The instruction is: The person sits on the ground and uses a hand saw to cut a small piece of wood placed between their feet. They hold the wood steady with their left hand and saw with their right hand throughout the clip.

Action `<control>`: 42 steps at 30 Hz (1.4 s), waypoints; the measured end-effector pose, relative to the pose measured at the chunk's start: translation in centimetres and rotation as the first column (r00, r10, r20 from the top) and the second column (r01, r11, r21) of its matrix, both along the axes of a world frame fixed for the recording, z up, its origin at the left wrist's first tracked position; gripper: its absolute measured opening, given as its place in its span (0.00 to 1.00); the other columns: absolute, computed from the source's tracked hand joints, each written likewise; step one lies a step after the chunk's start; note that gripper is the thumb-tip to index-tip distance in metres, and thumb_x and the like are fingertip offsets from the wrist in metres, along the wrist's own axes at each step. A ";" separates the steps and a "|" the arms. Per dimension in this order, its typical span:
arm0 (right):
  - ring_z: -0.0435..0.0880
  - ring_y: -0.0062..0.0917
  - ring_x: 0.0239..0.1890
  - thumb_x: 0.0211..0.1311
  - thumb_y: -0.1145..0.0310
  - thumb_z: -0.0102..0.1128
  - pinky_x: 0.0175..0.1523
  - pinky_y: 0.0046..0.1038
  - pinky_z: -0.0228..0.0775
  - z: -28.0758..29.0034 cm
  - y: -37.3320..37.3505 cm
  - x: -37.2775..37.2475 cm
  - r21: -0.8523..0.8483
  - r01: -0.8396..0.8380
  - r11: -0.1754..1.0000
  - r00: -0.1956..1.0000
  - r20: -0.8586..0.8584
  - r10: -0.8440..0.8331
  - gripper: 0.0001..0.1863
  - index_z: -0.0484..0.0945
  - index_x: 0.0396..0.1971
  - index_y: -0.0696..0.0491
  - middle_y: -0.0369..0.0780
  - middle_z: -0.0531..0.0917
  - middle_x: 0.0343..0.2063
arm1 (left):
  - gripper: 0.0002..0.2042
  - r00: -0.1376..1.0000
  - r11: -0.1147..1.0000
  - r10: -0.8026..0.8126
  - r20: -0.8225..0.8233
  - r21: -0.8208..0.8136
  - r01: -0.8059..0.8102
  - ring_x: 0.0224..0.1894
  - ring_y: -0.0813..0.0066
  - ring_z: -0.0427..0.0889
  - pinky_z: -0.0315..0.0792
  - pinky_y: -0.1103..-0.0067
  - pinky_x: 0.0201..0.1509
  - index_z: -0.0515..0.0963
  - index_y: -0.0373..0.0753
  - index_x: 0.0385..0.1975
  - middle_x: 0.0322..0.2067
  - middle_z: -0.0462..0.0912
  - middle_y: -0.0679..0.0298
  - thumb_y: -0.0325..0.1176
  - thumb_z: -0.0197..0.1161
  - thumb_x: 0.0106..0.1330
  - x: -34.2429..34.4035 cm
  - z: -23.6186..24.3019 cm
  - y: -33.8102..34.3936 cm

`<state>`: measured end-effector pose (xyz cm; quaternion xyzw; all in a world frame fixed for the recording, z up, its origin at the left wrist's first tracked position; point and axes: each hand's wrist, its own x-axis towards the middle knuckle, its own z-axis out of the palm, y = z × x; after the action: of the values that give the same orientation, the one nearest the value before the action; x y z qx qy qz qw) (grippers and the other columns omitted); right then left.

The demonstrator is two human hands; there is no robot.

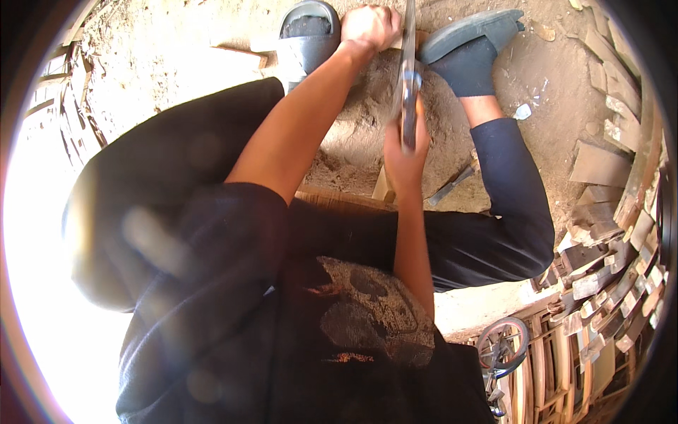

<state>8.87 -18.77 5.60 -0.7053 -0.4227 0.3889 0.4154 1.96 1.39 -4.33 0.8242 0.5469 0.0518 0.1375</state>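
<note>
My right hand (407, 145) grips the dark handle of a hand saw (409, 85), whose long metal blade points away from me toward the top edge. My left hand (371, 27) is closed just left of the blade, between my feet; what it holds is too hidden to name, though a bit of brown wood (422, 41) shows beside the blade. Left of that hand is my grey footwear (308, 49); on the right is my dark boot (462, 67). A long narrow tool (450, 185) lies on the dirt by my right wrist.
A wooden board (339, 199) is below my arms. Scrap wood pieces (600, 169) pile along the right, with upright slats (558, 357) and a bicycle wheel (501, 346) at lower right. Small debris (522, 112) lies on the dirt ground (537, 155). Bright glare fills the left side.
</note>
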 end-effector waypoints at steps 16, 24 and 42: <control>0.76 0.23 0.33 0.56 0.80 0.50 0.42 0.25 0.70 2.2 -2.0 0.6 -0.181 0.029 0.983 0.993 -0.103 -0.048 0.30 0.63 0.63 0.61 0.43 0.78 0.37 | 0.06 0.985 0.969 -0.170 -0.035 0.178 0.173 0.29 0.60 0.84 0.77 0.71 0.22 0.75 0.38 0.26 0.25 0.81 0.57 0.33 0.56 0.53 0.1 0.4 -0.5; 0.71 0.16 0.26 0.59 0.79 0.52 0.31 0.21 0.64 0.3 1.9 0.7 -0.118 0.010 0.993 0.992 -0.125 -0.024 0.26 0.67 0.60 0.59 0.34 0.75 0.28 | 0.07 0.999 0.965 -0.052 0.001 0.256 0.050 0.27 0.63 0.84 0.78 0.69 0.23 0.76 0.39 0.29 0.23 0.80 0.61 0.33 0.57 0.53 0.2 -1.0 -0.8; 0.80 0.28 0.46 0.61 0.77 0.50 0.50 0.30 0.70 0.3 -0.4 0.5 -0.011 -0.042 0.999 0.998 0.043 0.042 0.28 0.62 0.63 0.60 0.48 0.79 0.45 | 0.11 0.994 0.960 -0.108 -0.028 0.255 0.112 0.26 0.66 0.83 0.77 0.71 0.23 0.76 0.38 0.33 0.25 0.79 0.60 0.33 0.60 0.50 -0.7 -1.8 -0.3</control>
<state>9.41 -19.16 5.85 -0.7066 -0.4442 0.3844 0.3945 1.27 1.04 -6.09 0.8644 0.4901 0.1086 0.0286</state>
